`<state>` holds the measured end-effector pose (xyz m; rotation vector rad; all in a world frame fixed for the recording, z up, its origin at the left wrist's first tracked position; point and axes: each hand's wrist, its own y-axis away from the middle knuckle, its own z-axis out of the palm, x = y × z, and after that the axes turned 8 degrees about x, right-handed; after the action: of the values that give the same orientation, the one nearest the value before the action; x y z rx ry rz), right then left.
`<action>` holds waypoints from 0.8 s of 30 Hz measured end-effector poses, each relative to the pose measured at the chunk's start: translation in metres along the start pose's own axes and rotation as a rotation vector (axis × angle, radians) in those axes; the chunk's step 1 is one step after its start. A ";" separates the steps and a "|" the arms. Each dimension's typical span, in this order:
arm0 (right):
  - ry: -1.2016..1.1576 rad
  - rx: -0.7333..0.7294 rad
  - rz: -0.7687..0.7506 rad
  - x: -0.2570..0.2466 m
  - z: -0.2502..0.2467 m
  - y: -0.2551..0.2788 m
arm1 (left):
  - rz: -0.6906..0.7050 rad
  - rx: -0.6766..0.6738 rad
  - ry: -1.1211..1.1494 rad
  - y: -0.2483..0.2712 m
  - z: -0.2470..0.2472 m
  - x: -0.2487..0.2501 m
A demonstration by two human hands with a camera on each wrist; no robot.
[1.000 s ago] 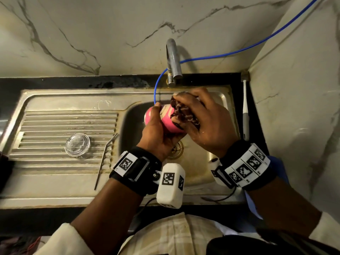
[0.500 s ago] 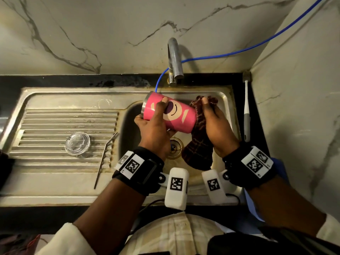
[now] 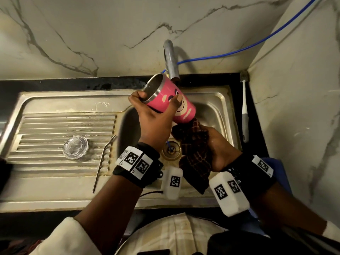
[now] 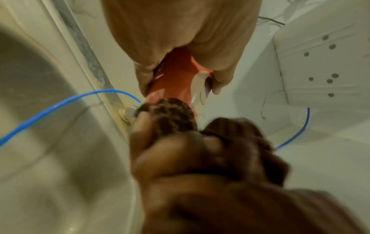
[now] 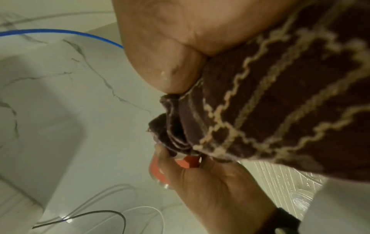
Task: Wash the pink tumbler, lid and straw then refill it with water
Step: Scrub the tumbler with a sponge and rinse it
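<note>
My left hand (image 3: 156, 115) grips the pink tumbler (image 3: 165, 97) near its steel rim and holds it tilted over the sink basin, mouth up and to the left, just below the tap (image 3: 171, 59). My right hand (image 3: 217, 144) holds a dark brown checked cloth (image 3: 195, 155) bunched against the tumbler's base. The left wrist view shows the tumbler (image 4: 172, 79) between my fingers with the cloth (image 4: 168, 114) at its bottom. The clear lid (image 3: 75, 147) and the metal straw (image 3: 103, 161) lie on the ribbed drainboard at the left.
The steel sink (image 3: 217, 105) has a drain (image 3: 171, 150) under my hands. A blue hose (image 3: 257, 45) runs along the marble wall to the tap. A white and grey brush (image 3: 244, 111) lies on the black counter at the right.
My left hand has lifted the tumbler and turned its mouth upward toward the tap. My right hand with the cloth has moved from the tumbler's side to beneath its base.
</note>
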<state>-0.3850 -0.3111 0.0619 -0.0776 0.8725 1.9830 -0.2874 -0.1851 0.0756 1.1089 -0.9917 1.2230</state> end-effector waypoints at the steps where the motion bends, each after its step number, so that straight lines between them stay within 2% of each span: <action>1: -0.070 -0.030 0.038 -0.002 -0.003 0.003 | 0.040 -0.009 -0.030 -0.002 -0.004 -0.003; 3: -0.258 -0.042 0.087 -0.012 -0.007 0.007 | 0.104 -0.065 -0.095 -0.002 -0.013 -0.011; 4: -0.277 -0.016 0.056 -0.020 -0.003 0.011 | 0.118 -0.091 -0.115 -0.001 -0.018 -0.013; 9: 0.077 0.427 -0.457 -0.051 0.006 0.019 | 0.119 -0.204 -0.210 -0.004 -0.032 -0.017; 12: 0.409 0.622 -0.757 -0.058 0.007 0.021 | 0.212 -0.354 -0.365 -0.014 -0.037 -0.010; 15: 1.004 0.813 -1.026 -0.062 0.016 0.030 | 0.294 -0.503 -0.467 -0.017 -0.038 -0.005; 18: 1.420 0.744 -1.072 -0.054 0.019 0.029 | 0.417 -0.591 -0.543 -0.021 -0.037 -0.005; 21: 1.469 0.644 -1.049 -0.047 0.016 0.025 | 0.488 -0.642 -0.645 -0.029 -0.041 -0.003; 24: 1.488 0.518 -0.962 -0.045 0.012 0.025 | 0.543 -0.682 -0.747 -0.035 -0.047 0.001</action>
<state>-0.3763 -0.3445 0.1018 -1.4742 1.7305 0.4909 -0.2534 -0.1395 0.0635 0.7475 -2.1935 0.7284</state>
